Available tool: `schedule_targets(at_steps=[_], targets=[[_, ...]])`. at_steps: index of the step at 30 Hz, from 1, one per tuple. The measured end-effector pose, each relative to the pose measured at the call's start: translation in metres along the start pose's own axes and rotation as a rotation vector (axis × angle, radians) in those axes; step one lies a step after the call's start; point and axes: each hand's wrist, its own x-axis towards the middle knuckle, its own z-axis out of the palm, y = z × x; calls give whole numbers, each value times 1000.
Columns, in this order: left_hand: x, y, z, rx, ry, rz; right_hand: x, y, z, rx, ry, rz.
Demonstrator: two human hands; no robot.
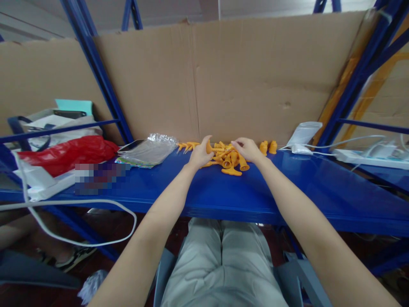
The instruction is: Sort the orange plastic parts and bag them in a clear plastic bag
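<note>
A heap of several small orange plastic pieces point(230, 161) lies at the back of the blue shelf point(223, 192), against a cardboard wall. My left hand point(200, 154) rests at the heap's left edge, fingers curled round one orange piece point(208, 148). My right hand point(247, 149) sits on the heap's right side, fingers bent down and pinching into the pieces; what they grip is hidden. Two more orange pieces point(267, 147) stand upright just right of my right hand. A few thin orange parts point(187, 146) lie left of my left hand.
A crinkled clear plastic bag point(150, 149) and a red bag point(68, 154) lie to the left. White chargers and cables point(303, 138) and a power strip point(367, 157) sit at the right. Blue rack posts point(99, 72) rise either side. A white cable point(83, 243) hangs off the front.
</note>
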Motion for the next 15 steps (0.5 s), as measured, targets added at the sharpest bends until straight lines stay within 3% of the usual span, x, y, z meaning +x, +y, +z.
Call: schedule_targets(at_steps=[3,6,11,15], targets=[[-1,1,0,2,-26,41,-2,-13,13,70,-126,-141],[0,1,4,-15,-38,66,-3,-14,18,74,-170,-174],[4,0,12,-164,94,88,0,-11,15,61,-40,-69],[5,3,13,-240,166,103,1,-12,12,222,102,86]])
